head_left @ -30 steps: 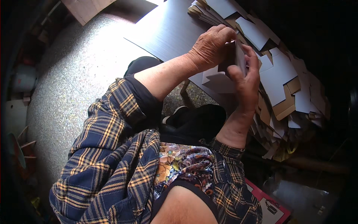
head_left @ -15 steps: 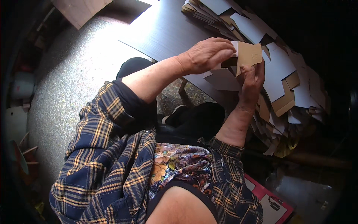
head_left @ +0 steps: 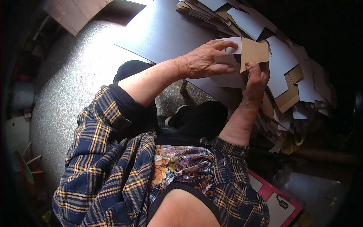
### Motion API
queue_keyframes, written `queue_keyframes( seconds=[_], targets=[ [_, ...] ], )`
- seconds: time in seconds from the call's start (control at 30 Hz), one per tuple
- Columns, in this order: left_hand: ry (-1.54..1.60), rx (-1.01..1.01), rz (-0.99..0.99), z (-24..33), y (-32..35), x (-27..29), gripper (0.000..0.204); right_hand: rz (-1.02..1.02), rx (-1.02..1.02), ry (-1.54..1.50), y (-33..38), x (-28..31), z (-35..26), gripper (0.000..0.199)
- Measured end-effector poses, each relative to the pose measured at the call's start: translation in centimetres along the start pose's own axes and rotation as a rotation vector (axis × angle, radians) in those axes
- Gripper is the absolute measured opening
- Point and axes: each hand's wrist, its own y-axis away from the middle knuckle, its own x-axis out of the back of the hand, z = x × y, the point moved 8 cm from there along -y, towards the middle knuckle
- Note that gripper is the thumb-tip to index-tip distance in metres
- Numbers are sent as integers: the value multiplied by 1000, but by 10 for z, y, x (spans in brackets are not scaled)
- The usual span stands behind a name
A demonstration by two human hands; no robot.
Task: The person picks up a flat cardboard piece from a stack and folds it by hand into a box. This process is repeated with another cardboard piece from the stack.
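A: What do the 2 hands hold?
B: The left hand (head_left: 204, 60) pinches the white flap and the right hand (head_left: 255, 81) grips the brown panel of 1 flat cardboard blank (head_left: 249, 51).
A: Where?
B: Above the grey board (head_left: 162, 34), beside the blank pile (head_left: 291, 75).

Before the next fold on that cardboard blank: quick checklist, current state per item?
1. Left hand grips the cardboard blank: ok.
2. Right hand holds the brown flap: ok.
3. Flap raised off the stack of blanks: ok.
4. Crease aligned: cannot tell, fingers cover it.
5. Grey tabletop beside the hands free for setting down: ok.
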Motion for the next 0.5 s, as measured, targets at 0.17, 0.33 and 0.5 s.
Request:
queue_keyframes(
  seconds=[0.17, 0.33, 0.5],
  targets=[
    [91, 124, 146, -15, 2, 7, 59, -24, 8, 30, 5, -7, -7, 48],
    [-172, 248, 205, -30, 5, 11, 102, -72, 51, 78, 8, -15, -11, 52],
    [140, 293, 92, -33, 5, 2, 112, -96, 79, 84, 11, -16, -13, 55]
  ],
)
